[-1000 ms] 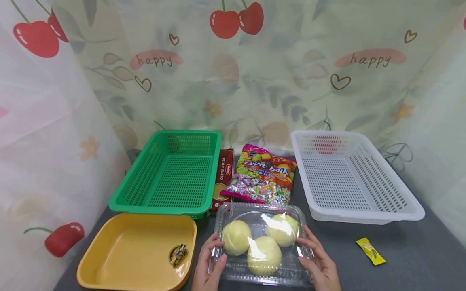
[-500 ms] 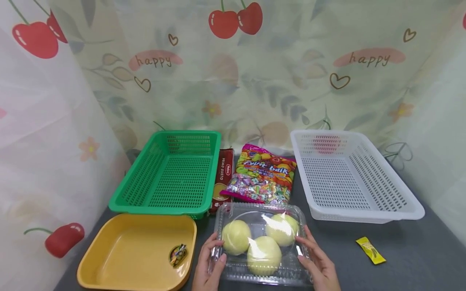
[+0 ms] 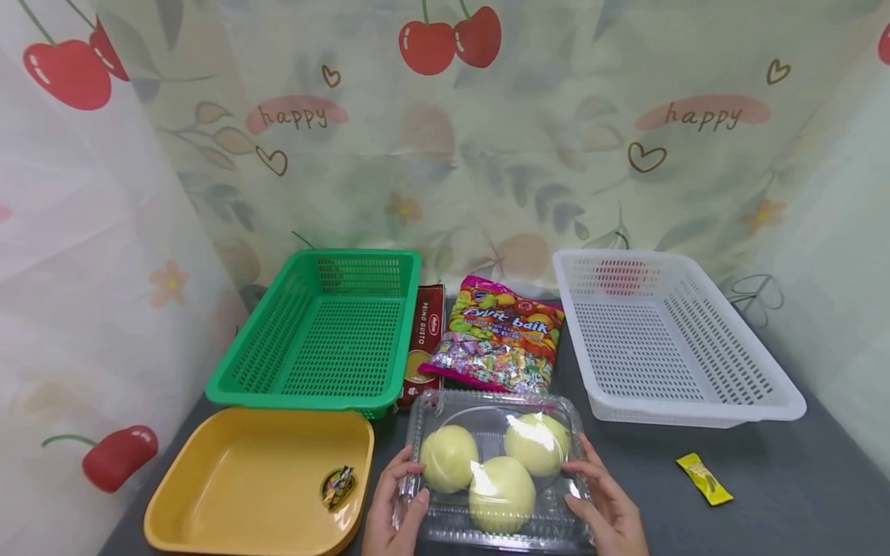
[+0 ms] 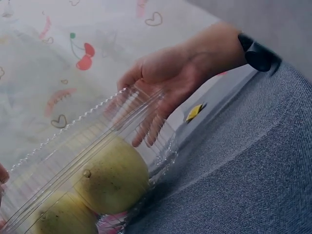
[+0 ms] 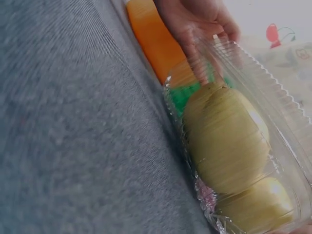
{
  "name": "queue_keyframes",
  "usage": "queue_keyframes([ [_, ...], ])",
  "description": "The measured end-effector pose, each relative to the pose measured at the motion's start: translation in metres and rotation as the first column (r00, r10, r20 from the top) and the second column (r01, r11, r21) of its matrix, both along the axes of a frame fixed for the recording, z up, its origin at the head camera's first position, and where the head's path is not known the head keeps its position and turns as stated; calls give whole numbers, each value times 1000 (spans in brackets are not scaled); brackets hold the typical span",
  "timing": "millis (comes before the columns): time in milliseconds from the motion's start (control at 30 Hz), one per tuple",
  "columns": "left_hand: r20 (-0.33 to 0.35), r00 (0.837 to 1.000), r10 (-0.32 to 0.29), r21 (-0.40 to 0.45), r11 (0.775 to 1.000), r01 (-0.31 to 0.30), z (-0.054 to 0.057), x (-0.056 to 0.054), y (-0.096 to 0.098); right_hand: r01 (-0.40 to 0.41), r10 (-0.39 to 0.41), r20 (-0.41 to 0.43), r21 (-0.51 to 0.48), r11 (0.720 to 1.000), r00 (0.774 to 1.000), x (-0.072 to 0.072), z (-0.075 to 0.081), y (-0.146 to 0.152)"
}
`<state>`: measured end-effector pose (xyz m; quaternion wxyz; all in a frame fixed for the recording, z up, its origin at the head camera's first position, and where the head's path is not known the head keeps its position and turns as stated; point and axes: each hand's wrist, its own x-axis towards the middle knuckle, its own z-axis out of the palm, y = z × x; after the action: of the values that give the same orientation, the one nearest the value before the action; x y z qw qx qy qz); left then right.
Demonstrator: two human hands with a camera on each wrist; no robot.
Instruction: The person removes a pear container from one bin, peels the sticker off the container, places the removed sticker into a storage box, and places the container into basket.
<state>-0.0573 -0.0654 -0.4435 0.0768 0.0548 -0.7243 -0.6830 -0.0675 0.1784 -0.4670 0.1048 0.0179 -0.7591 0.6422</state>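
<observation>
In the head view, a clear plastic clamshell box [image 3: 514,533] stands at the near middle of the table. Three round, pale yellow-green fruits [image 3: 502,494] show through its lid. My left hand [image 3: 395,511] grips the box's left side, thumb on the upper face near the edge. On the opposite side my right hand [image 3: 608,506] holds it the same way. The left wrist view shows a fruit [image 4: 114,178] with a short stem behind the ridged plastic, and the right hand [image 4: 168,73] with fingers under the box. From the right wrist, the left hand [image 5: 200,24] supports the far end.
Behind the box lie a colourful candy bag [image 3: 502,336] and a dark red packet [image 3: 422,340]. A green basket [image 3: 222,386] and a yellow basin [image 3: 229,479] holding a small dark wrapped item [image 3: 338,488] stand left. At right are a white basket [image 3: 695,413] and a small yellow packet [image 3: 704,479].
The box and the hands on it have shifted very slightly toward the person, and the head view has moved a little. Both hands keep their grip; the other things stay put.
</observation>
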Motion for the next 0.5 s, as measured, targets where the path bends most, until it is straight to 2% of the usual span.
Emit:
queue_keyframes([
  [100,-24,1000,3,-1,1000,-3,2,1,0,10,-10,-5,4,1000,1000,1,2,0],
  [167,-34,999,2,4,1000,-2,3,2,1,14,-14,-36,-2,1000,999,2,3,-1],
  [300,-40,999,6,20,1000,-5,4,3,1,52,-52,45,11,999,998,1,5,-4],
  [500,-26,1000,2,41,999,-1,7,4,1,91,-90,32,-19,996,995,0,7,-6],
])
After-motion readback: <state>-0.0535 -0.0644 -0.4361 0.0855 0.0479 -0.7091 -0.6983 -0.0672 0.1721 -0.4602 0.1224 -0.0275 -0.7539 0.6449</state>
